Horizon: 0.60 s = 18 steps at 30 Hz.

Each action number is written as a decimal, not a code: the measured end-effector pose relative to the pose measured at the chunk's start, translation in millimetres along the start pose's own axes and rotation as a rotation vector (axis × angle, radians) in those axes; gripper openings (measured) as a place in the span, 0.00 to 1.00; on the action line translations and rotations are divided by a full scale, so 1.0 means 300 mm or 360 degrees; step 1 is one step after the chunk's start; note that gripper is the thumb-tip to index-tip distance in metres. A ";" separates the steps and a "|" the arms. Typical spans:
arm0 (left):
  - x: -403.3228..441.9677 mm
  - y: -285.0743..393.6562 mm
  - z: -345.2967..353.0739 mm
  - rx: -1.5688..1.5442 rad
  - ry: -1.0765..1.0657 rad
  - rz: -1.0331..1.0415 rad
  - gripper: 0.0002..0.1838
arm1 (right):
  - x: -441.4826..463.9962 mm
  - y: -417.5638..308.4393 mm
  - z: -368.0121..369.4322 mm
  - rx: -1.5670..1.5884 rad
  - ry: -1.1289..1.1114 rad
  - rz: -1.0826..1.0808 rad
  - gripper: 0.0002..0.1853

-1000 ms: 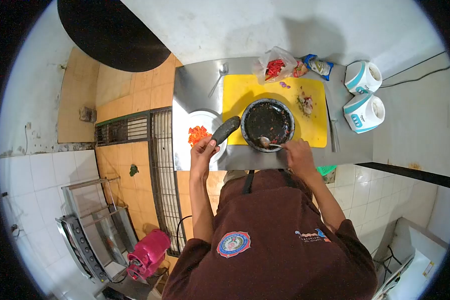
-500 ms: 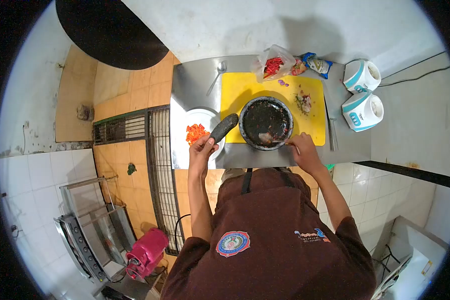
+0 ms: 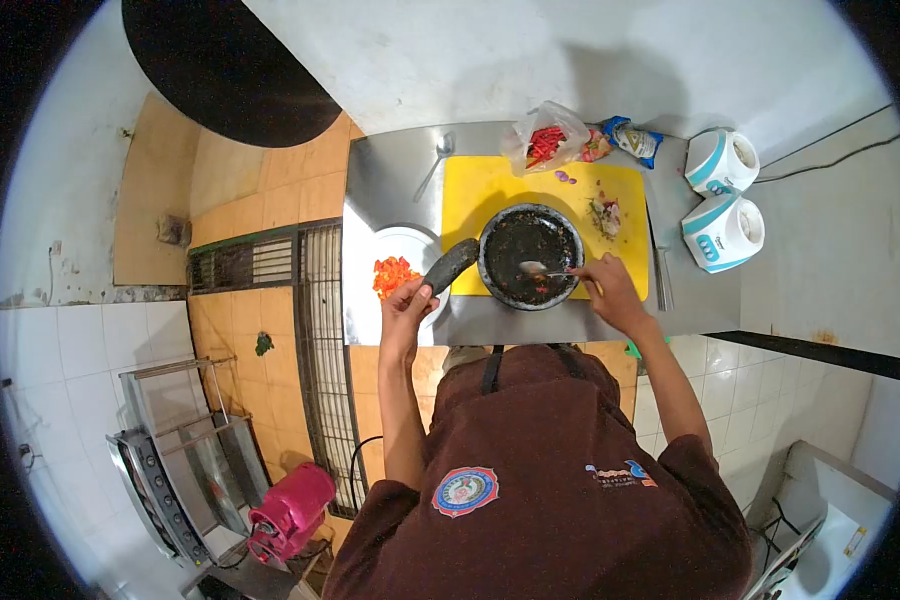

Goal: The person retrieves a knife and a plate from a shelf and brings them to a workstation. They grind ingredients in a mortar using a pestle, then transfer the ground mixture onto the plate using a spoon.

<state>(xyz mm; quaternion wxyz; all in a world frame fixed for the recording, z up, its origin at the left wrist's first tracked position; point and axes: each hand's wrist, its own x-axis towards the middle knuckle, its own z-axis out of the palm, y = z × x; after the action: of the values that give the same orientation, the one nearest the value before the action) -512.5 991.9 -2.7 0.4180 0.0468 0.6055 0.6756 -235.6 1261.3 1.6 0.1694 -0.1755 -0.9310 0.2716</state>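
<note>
My left hand [image 3: 407,304] is closed round the lower end of a dark stone pestle [image 3: 452,266], which tilts up to the mortar's left side. The round stone mortar [image 3: 500,290] sits on a yellow cutting board [image 3: 462,190], its inside dark with red bits. My right hand [image 3: 613,292] grips the handle of a metal spoon [image 3: 560,272], whose bowl is inside the mortar. Under my left hand's side lies a white plate [image 3: 410,238] with chopped red pieces [image 3: 394,276], perhaps tomato or chili.
Behind the board are a plastic bag of red chilies [image 3: 545,145] and a blue packet [image 3: 634,141]. Another spoon [image 3: 435,165] lies at the back left. Metal utensils [image 3: 663,278] rest right of the board, near two white-and-teal appliances [image 3: 722,234].
My right hand has moved slightly up, and the spoon now reaches farther toward the mortar's middle. The pestle stays in my left hand, a little lower in view.
</note>
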 end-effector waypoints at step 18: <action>-0.016 0.005 -0.007 0.0017 0.0040 0.0078 0.16 | -0.039 -0.059 0.098 -0.0363 0.0256 -0.0068 0.14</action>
<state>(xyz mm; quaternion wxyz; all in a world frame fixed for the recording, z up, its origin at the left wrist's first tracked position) -511.3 987.5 0.2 0.3935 0.0554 0.6130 0.6829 -241.5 1229.3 -14.4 0.2282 -0.1949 -0.9428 0.1454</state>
